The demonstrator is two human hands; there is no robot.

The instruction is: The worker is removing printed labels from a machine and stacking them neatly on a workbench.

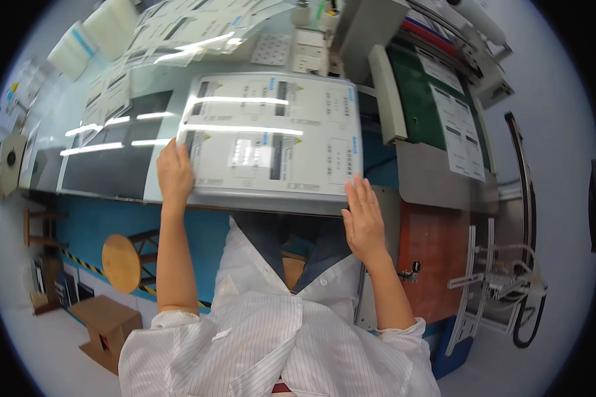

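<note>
In the head view, the stack of printed white sheets [271,142] lay at the upper middle of the frame. My left hand [175,175] was at its left edge, fingers close together; whether they pinched it, I couldn't tell. My right hand [365,221] met the lower right corner, fingers straight and nearly together, thumb apart. A green belt [414,106] ran at upper right.
</note>
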